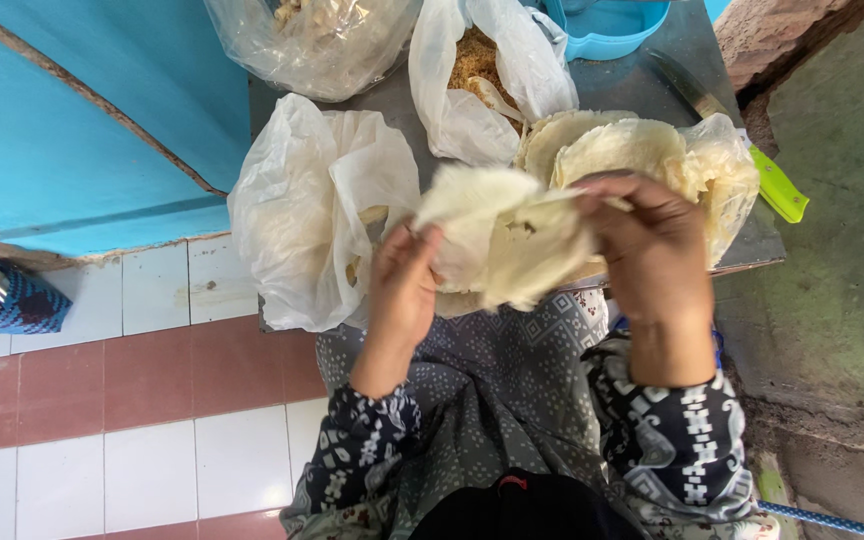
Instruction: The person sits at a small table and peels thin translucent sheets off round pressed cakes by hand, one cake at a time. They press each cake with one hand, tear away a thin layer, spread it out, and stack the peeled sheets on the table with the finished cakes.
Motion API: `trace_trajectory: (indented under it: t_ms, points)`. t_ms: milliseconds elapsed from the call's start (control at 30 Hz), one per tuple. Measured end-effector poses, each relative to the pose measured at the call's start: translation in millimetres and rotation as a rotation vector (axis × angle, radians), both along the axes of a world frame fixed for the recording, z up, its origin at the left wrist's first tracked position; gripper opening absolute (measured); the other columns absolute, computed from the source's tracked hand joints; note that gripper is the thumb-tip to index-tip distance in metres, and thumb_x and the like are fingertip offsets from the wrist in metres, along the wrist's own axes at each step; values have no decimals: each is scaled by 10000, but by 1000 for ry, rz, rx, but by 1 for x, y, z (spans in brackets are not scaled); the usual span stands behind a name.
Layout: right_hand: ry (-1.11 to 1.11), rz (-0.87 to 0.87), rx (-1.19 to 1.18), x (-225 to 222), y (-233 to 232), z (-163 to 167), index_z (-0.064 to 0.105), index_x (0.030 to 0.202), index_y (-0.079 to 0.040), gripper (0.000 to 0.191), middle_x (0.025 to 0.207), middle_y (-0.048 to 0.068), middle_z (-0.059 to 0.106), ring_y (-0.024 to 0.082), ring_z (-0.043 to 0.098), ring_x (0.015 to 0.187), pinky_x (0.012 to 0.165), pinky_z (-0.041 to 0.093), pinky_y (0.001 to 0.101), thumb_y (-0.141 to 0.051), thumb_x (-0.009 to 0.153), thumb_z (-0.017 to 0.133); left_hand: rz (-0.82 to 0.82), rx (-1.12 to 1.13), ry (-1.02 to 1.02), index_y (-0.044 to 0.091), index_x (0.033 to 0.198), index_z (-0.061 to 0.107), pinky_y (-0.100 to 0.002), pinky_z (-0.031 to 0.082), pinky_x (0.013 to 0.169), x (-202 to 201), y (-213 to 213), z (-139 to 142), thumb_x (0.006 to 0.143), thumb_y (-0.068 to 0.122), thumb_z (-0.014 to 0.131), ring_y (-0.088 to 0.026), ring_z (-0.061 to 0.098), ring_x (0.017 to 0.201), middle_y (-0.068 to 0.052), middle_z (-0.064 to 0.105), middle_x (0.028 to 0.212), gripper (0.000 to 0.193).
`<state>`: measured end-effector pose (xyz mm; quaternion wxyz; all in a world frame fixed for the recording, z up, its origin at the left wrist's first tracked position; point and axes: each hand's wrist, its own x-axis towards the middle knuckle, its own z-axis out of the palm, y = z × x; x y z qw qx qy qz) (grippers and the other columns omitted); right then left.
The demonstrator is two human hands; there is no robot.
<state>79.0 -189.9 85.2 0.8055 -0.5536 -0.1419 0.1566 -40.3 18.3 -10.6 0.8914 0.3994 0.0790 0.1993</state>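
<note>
A tiled floor (152,400) in white and reddish-brown bands is seen at the left, with a bright blue wall (82,110) above it. A grey metal tabletop (642,90) is set in the upper middle, and rough concrete ground (842,280) is seen at the right. A patterned dark dress (512,400) is worn by the person, seen from above.

A large crumpled white plastic bag (297,210) is laid on the table's left edge, just beside the hands. A clear bag (317,40) with pale contents is placed at the top, and next to it an open white bag (487,75) holding brownish shredded filling. A blue plastic container (607,25) is partly cut off at the top edge. A stack of thin pale wrappers (652,150) is kept in a plastic sheet on the table's right side.

One thin, floppy, off-white wrapper sheet (507,235) is held up over the table's near edge, between both hands, in front of the stack. Its left side is pinched by the left hand (402,285), fingers closed on it. Its upper right edge is gripped by the right hand (652,250), fingers curled shut on the sheet.

A lime-green knife handle (777,185) is seen at the table's right edge, and a dark blue patterned pouch (2,295) is lying on the floor at far left.
</note>
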Motion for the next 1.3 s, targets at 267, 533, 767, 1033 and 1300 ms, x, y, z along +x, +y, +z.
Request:
trace_trajectory:
  t_ms: [267,533,767,1033,1300]
  points:
    - [-8,-21,-116,40,-24,-5,713,1099,35,101,976,88,723,116,688,791,668,588,260,61,1013,666,26,107,57,52,1139,627,-298,590,830,35,28,42,1054,221,602,-114,706,926,-38,725,1045,191]
    - [-138,-130,20,36,4,-48,629,1177,-16,58,1019,28,669,93,623,890,821,540,239,-2,1123,613,157,217,-82,17,1181,642,-253,522,884,50,10,52,1115,188,592,-80,631,971,-22,693,1080,191]
    - [199,5,305,7,39,-51,585,1269,-15,275,1179,82,659,166,661,1060,939,578,308,-119,1025,653,572,963,-36,13,1248,579,-234,544,844,53,-25,68,1146,165,545,-70,662,945,5,671,1100,186]
    - [176,361,24,-6,37,-23,492,1429,6,741,1249,104,669,186,683,1128,984,574,341,-33,772,831,118,645,-5,8,1244,604,-219,451,705,56,9,86,1115,145,575,-35,517,803,21,644,952,191]
    - [-31,295,-304,-5,36,-21,560,1360,35,609,1113,75,695,88,670,936,774,568,243,11,806,812,204,703,-36,28,1223,614,-187,487,761,48,28,83,1108,143,589,-24,555,839,42,638,970,164]
